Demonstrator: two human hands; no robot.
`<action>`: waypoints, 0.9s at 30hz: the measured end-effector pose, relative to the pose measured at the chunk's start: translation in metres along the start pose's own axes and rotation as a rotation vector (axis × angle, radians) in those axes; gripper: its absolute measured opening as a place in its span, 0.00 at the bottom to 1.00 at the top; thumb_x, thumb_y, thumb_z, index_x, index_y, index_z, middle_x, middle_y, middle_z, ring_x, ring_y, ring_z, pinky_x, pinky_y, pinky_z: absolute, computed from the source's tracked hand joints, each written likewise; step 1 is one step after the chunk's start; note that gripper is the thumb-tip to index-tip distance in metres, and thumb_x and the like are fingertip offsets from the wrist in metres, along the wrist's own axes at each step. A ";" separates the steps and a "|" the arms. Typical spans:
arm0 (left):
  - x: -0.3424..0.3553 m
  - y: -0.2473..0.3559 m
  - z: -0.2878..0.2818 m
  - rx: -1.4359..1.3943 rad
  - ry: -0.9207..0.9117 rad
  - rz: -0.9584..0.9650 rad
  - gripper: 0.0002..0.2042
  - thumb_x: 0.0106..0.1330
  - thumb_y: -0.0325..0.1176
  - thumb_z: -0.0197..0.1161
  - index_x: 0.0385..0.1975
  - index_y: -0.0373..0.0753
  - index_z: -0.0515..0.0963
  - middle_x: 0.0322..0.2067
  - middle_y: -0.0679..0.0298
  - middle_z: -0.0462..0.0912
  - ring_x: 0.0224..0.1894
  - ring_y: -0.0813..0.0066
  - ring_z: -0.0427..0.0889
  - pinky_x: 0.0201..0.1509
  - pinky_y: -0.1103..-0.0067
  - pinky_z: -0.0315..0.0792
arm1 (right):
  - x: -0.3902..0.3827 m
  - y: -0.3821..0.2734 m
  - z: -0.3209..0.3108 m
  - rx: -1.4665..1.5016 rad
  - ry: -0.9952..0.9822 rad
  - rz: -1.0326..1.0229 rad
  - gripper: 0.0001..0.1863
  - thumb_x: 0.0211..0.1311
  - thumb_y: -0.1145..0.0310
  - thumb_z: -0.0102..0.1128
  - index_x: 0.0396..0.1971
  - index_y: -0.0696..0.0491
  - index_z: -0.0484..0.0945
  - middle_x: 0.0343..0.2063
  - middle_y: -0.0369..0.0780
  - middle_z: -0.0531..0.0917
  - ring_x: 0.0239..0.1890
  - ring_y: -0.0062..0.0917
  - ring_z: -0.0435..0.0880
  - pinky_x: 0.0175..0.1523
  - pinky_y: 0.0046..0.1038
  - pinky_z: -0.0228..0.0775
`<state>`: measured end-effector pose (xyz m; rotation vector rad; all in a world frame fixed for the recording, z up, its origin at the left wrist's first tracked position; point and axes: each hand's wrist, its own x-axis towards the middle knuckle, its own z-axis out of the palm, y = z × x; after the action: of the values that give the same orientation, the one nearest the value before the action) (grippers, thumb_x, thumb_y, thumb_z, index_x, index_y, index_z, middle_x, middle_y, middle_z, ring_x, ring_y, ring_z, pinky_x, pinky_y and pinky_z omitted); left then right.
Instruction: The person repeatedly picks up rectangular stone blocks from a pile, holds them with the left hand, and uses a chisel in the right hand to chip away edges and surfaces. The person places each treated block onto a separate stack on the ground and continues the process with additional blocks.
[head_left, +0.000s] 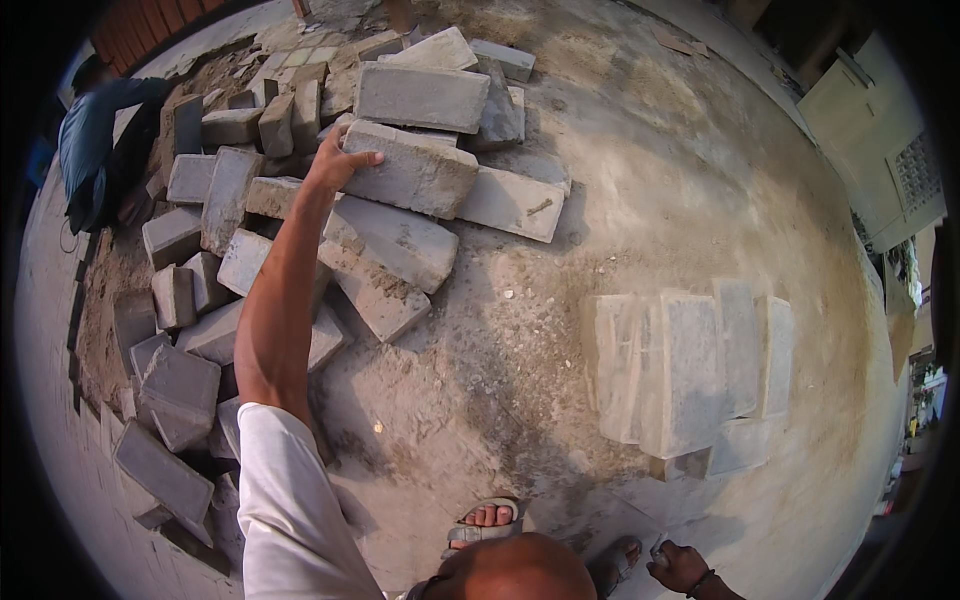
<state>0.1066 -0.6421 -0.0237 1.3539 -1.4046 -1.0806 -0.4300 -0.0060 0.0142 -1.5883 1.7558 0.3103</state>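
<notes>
My left hand [342, 163] reaches forward over the heap and grips the left end of a grey concrete block [412, 172]. Its thumb lies on the block's face, and the other fingers are partly hidden behind the end. That block rests among others: one block [420, 97] lies just beyond it, another [510, 203] to its right, and a dusty block [393, 240] nearer to me. Low at the right, my right hand [682, 570] is closed round something small and grey, too little of which shows to name.
A loose heap of concrete blocks [180, 385] spreads along the left. Several blocks [690, 375] stand side by side on the dusty ground at right. At far left, another person [88, 150] bends by the heap. My sandalled foot [487, 520] is near the lower edge.
</notes>
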 end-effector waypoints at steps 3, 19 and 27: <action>-0.015 0.008 0.008 0.150 0.014 0.108 0.41 0.42 0.31 0.81 0.59 0.35 0.67 0.53 0.54 0.78 0.55 0.59 0.77 0.62 0.70 0.68 | 0.002 0.003 -0.002 -0.005 0.017 0.004 0.21 0.52 0.55 0.68 0.34 0.56 0.73 0.21 0.49 0.81 0.28 0.51 0.83 0.34 0.46 0.78; -0.229 0.095 0.110 0.753 -0.204 0.523 0.36 0.39 0.38 0.80 0.50 0.36 0.71 0.42 0.54 0.70 0.46 0.56 0.69 0.51 0.66 0.64 | 0.056 -0.062 -0.042 0.182 -0.030 -0.164 0.21 0.60 0.56 0.61 0.45 0.57 0.71 0.26 0.52 0.83 0.32 0.52 0.83 0.39 0.47 0.75; -0.372 0.062 0.086 0.772 -0.062 0.123 0.39 0.38 0.38 0.81 0.52 0.34 0.69 0.42 0.54 0.68 0.48 0.55 0.67 0.52 0.64 0.62 | 0.079 -0.123 -0.078 0.325 -0.071 -0.249 0.22 0.61 0.63 0.60 0.48 0.63 0.66 0.24 0.52 0.81 0.31 0.50 0.83 0.35 0.44 0.73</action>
<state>0.0153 -0.2673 0.0074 1.7296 -2.0358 -0.4982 -0.3393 -0.1391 0.0531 -1.5147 1.4494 -0.0383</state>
